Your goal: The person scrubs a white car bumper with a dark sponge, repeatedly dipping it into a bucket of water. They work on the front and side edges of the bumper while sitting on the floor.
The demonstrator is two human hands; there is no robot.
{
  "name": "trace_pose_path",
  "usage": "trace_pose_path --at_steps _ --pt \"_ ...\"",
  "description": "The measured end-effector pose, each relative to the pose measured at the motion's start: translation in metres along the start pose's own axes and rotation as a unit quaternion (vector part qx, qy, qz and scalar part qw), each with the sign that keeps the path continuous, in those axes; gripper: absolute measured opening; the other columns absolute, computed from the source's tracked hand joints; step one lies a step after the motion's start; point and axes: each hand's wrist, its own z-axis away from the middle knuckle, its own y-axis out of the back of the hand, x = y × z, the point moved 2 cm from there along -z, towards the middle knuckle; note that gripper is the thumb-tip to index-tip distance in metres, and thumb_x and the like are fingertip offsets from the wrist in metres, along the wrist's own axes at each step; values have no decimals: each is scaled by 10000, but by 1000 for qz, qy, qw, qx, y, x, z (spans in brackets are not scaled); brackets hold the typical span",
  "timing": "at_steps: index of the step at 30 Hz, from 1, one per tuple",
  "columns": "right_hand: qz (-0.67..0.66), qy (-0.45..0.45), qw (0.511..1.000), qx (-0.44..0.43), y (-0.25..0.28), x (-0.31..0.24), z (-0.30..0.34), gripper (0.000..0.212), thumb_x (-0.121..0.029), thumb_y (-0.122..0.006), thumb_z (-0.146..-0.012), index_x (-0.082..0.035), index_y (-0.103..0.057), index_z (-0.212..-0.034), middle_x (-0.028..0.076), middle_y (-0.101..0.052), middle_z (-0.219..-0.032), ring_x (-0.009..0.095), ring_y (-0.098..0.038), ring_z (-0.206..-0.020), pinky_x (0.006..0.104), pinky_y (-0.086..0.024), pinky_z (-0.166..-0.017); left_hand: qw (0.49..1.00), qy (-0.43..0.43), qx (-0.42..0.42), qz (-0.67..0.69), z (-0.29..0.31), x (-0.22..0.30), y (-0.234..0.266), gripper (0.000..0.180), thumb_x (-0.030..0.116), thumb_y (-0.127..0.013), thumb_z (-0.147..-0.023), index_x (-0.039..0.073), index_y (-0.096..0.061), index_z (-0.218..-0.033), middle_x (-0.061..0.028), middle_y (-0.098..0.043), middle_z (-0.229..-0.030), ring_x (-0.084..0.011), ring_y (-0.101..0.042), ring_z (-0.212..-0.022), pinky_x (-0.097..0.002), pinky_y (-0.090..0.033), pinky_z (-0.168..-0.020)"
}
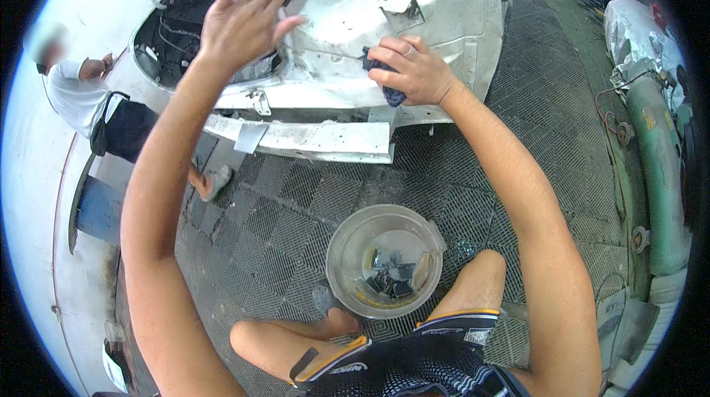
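Note:
The white body panel [458, 16] of a stripped car rises in front of me, scuffed and smeared with grey. Against its lower right part my right hand [418, 68] is closed round a dark blue, crumpled cloth [390, 88], which bulges out below the fingers. My left hand [248, 20] is raised at the panel's left side, near the dark light opening [174, 24]. Its fingers are stretched out and it holds nothing; whether it touches the car I cannot tell. Below the panel runs a white bumper bar [325, 138] with a grey square piece [250, 137] on it.
A clear round bucket [334, 260] with water and several dark pieces in it stands between my knees on ribbed floor tiles [274, 227]. At the left another person [85, 97] leans over a white surface. A green gas cylinder [654, 175] lines the right side, beside foil-like silver wrapping [636, 31].

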Motion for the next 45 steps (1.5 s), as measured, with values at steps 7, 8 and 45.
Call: trace_pose_path --at_steps 7,8,45 --pt "1 0 1000 3 -3 -5 -6 526 -312 -787 -654 -251 -600 -1142 -13 -556 -1331 204 -494 -1297 407 -353 -1083 962 90 -60 252 51 104 6 764 550 -461 -1034 84 -309 -1620 -50 -227 -1721 -177 -155 -1596 -465 -50 -1279" --pt "2 -4 1000 0 1 -1 -4 528 -313 -789 -654 -251 -601 -1143 -12 -557 -1330 204 -494 -1298 408 -352 -1085 948 107 -13 301 34 117 7 705 505 -478 -1038 70 -379 -1584 -70 -315 -1687 -197 -246 -1572 -460 -100 -1273" --pt "-269 -343 899 -51 -7 -186 103 435 -134 -786 -620 -102 -612 -1017 142 -572 -1091 383 -575 -1058 495 -470 -877 625 533 -154 550 287 365 49 277 -11 -518 -991 -33 -687 -1210 -230 -709 -1210 -408 -673 -1145 -452 -520 -1008"
